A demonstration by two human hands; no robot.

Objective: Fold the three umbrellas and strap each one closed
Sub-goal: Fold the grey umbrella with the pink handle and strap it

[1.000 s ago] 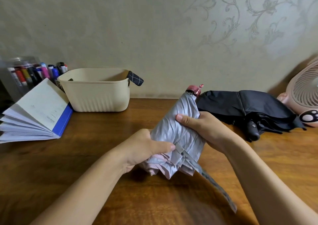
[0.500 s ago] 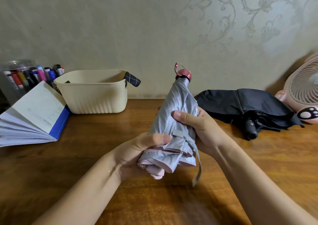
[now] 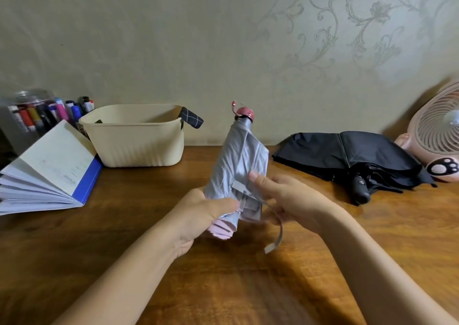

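Note:
I hold a grey folding umbrella (image 3: pixel 238 158) upright over the wooden table (image 3: pixel 248 287), its pink cap on top. My left hand (image 3: pixel 201 215) grips its lower end, where pink lining shows. My right hand (image 3: pixel 288 198) is on its right side, thumb on the fabric by the strap's root and fingers behind. The grey strap (image 3: pixel 275 235) hangs loose in a curve below that hand. A black umbrella (image 3: pixel 347 155) lies collapsed but unwrapped at the back right, handle toward me. A dark checked end (image 3: pixel 192 120) pokes over the basket rim; I cannot tell what it is.
A cream basket (image 3: pixel 134 148) stands at the back, left of centre. An open book (image 3: pixel 49 173) with a blue cover and a jar of markers (image 3: pixel 29 110) fill the left side. A pink fan (image 3: pixel 439 135) stands at the far right by the wall.
The grey umbrella has tipped from slanted to upright. Its strap swung from trailing toward me to hanging in a curve. My right hand slid lower and to the right on the canopy.

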